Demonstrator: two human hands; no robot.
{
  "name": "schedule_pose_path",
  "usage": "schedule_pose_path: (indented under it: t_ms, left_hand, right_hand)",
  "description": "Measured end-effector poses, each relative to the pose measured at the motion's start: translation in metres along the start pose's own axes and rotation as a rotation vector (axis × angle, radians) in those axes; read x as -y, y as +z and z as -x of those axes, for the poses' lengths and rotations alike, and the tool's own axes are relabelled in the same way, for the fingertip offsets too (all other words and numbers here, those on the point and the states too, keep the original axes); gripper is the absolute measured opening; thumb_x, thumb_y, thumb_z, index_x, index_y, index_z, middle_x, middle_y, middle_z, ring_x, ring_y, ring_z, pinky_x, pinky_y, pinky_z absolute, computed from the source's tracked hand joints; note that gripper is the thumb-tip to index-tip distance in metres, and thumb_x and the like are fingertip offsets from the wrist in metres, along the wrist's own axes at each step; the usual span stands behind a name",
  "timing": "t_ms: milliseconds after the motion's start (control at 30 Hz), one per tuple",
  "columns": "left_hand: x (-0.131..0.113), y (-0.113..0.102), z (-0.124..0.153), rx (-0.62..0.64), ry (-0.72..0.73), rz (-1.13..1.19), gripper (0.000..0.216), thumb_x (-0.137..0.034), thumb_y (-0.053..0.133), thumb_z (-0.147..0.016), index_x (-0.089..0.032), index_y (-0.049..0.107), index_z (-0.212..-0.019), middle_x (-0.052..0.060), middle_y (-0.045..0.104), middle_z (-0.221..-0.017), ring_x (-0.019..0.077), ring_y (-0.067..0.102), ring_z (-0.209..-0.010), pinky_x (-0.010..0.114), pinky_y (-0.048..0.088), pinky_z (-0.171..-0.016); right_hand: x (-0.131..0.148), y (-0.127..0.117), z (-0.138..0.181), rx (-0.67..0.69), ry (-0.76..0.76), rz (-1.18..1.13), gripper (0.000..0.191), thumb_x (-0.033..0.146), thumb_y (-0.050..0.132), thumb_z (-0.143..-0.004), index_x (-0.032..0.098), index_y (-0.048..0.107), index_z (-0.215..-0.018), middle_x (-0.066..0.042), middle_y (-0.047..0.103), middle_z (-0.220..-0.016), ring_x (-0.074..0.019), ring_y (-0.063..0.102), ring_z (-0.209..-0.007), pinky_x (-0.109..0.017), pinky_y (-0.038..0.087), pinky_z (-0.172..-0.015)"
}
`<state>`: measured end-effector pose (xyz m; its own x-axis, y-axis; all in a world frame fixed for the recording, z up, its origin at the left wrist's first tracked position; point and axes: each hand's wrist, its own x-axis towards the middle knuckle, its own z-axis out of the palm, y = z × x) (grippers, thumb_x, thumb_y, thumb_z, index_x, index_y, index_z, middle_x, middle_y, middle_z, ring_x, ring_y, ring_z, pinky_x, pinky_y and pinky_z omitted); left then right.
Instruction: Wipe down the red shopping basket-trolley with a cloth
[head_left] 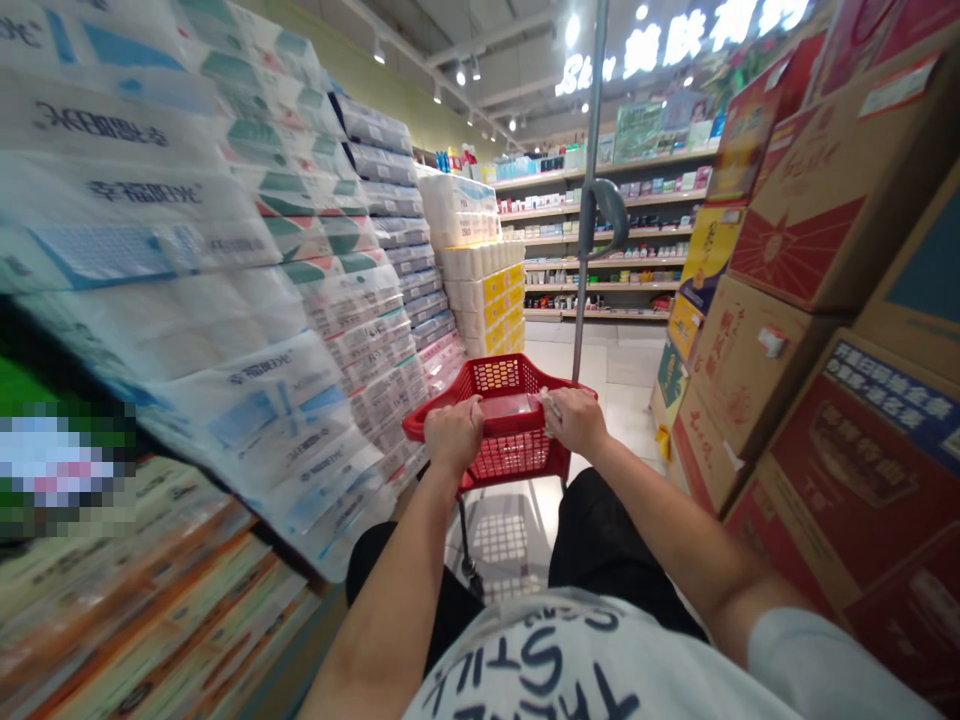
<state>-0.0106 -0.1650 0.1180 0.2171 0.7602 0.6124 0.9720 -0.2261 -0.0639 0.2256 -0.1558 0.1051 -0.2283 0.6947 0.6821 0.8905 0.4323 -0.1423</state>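
A red plastic shopping cart (pixel 517 460) stands right in front of me, its basket walls full of small holes. My left hand (pixel 455 432) is closed around the left part of its handlebar. On the right part of the bar, my right hand (pixel 577 418) is wrapped in the same way. Something pale and crumpled (pixel 551 410) shows at the right hand's fingers; I cannot make out what it is. Between the hands runs the handle's middle panel (pixel 506 405). A tall grey pole (pixel 592 120) with a curved hook (pixel 609 215) rises at the cart's right side.
Tall stacks of wrapped paper packs (pixel 300 230) line the left. Stacked cardboard boxes (pixel 765 350) border the right, narrowing the aisle. Ahead, pale floor tiles (pixel 622 355) lead to shelves (pixel 630 230) of small goods.
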Motion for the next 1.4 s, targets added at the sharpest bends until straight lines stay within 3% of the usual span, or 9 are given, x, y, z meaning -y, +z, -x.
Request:
schedule_pose_path:
  t_ms: [100,267,367,667,733,933,1033,1200,1400]
  left_hand:
    - [0.004,0.001,0.0,-0.005,0.003,0.004,0.042,-0.03,0.027,-0.097,-0.021,0.06,-0.122,0.008,0.07,-0.107,0.022,0.064,-0.086,0.037,0.039,-0.079]
    - [0.002,0.001,-0.001,0.009,-0.012,-0.001,0.042,-0.03,0.028,-0.097,-0.021,0.06,-0.123,0.008,0.07,-0.107,0.0222,0.064,-0.086,0.037,0.039,-0.078]
    - [0.0,-0.001,0.001,0.018,-0.018,-0.005,0.041,-0.029,0.029,-0.097,-0.022,0.059,-0.124,0.008,0.07,-0.108,0.0224,0.064,-0.086,0.037,0.038,-0.078]
    - [0.002,-0.006,0.003,0.048,-0.042,-0.019,0.041,-0.029,0.029,-0.097,-0.022,0.059,-0.123,0.006,0.07,-0.109,0.0225,0.063,-0.088,0.037,0.037,-0.08]
    - [0.002,-0.006,0.003,0.058,-0.036,-0.015,0.041,-0.029,0.029,-0.097,-0.021,0.059,-0.124,0.007,0.07,-0.11,0.0223,0.063,-0.089,0.037,0.037,-0.08]
    - [0.0,-0.005,0.004,0.05,-0.061,0.013,0.042,-0.031,0.027,-0.097,-0.023,0.059,-0.124,0.008,0.07,-0.11,0.0217,0.063,-0.089,0.037,0.037,-0.081]
    - [0.0,-0.005,0.005,0.046,-0.072,0.025,0.043,-0.032,0.027,-0.097,-0.024,0.06,-0.123,0.008,0.07,-0.11,0.0211,0.064,-0.088,0.037,0.038,-0.082]
    - [0.0,-0.005,0.004,0.031,-0.063,0.022,0.043,-0.032,0.027,-0.098,-0.022,0.061,-0.122,0.008,0.07,-0.111,0.0203,0.064,-0.087,0.035,0.039,-0.081]
    - [-0.006,-0.005,0.003,0.038,-0.055,0.023,0.043,-0.032,0.026,-0.098,-0.023,0.06,-0.122,0.007,0.07,-0.109,0.0225,0.064,-0.087,0.038,0.039,-0.081]
  right_hand:
    - [-0.013,0.0,0.01,-0.04,-0.16,-0.056,0.032,0.034,0.039,-0.093,0.016,0.065,-0.096,-0.009,0.069,-0.094,-0.0198,0.061,-0.09,-0.031,0.037,-0.087]
    - [-0.019,-0.017,-0.017,0.259,0.185,0.027,0.035,0.035,0.037,-0.094,0.018,0.065,-0.082,-0.007,0.069,-0.079,-0.0182,0.061,-0.072,-0.027,0.037,-0.065]
    - [-0.008,-0.021,-0.027,0.37,0.21,0.118,0.032,0.035,0.04,-0.093,0.018,0.066,-0.085,-0.009,0.069,-0.085,-0.0196,0.062,-0.075,-0.028,0.037,-0.066]
    - [0.005,0.014,0.034,-0.284,-0.121,0.005,0.031,0.024,0.041,-0.093,0.015,0.062,-0.113,-0.012,0.065,-0.11,-0.0239,0.054,-0.108,-0.039,0.037,-0.096]
    - [0.008,0.01,0.026,-0.216,-0.043,0.029,0.028,0.024,0.042,-0.092,0.015,0.065,-0.103,-0.011,0.067,-0.103,-0.0236,0.057,-0.102,-0.038,0.039,-0.093]
    - [0.023,-0.016,-0.027,0.338,0.222,0.135,0.031,0.034,0.044,-0.091,0.018,0.068,-0.081,-0.011,0.07,-0.084,-0.0235,0.065,-0.078,-0.033,0.041,-0.07]
    - [0.026,-0.008,-0.015,0.208,0.194,0.112,0.033,0.033,0.04,-0.094,0.017,0.068,-0.087,-0.011,0.07,-0.086,-0.0235,0.064,-0.079,-0.035,0.041,-0.073]
    - [0.023,0.012,0.023,-0.158,-0.076,0.023,0.032,0.027,0.039,-0.095,0.015,0.063,-0.112,-0.012,0.066,-0.109,-0.0245,0.056,-0.105,-0.038,0.035,-0.092]
    - [0.033,0.0,-0.009,0.086,0.18,0.074,0.036,0.034,0.038,-0.096,0.017,0.067,-0.085,-0.009,0.069,-0.081,-0.0221,0.062,-0.076,-0.035,0.039,-0.078]
